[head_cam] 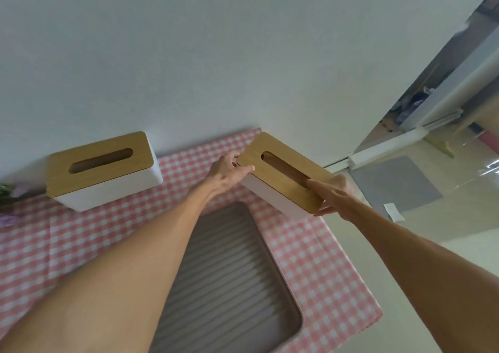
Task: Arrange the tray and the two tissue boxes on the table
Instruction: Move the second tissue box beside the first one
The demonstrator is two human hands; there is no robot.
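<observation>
Two white tissue boxes with wooden slotted lids are on the table with the pink checked cloth (318,266). The left tissue box (102,170) stands near the wall at the back left. The right tissue box (283,174) sits at the table's far right corner, turned at an angle. My left hand (229,173) grips its far-left end and my right hand (333,193) grips its near-right end, fingers over the lid. A grey ribbed tray (232,279) lies in the middle of the table, partly hidden under my left forearm.
A plain wall runs along the table's far side. Purple flowers (10,193) show at the left edge. To the right the table ends and the floor lies below, with a grey mat (391,185) and a sliding door frame (421,126).
</observation>
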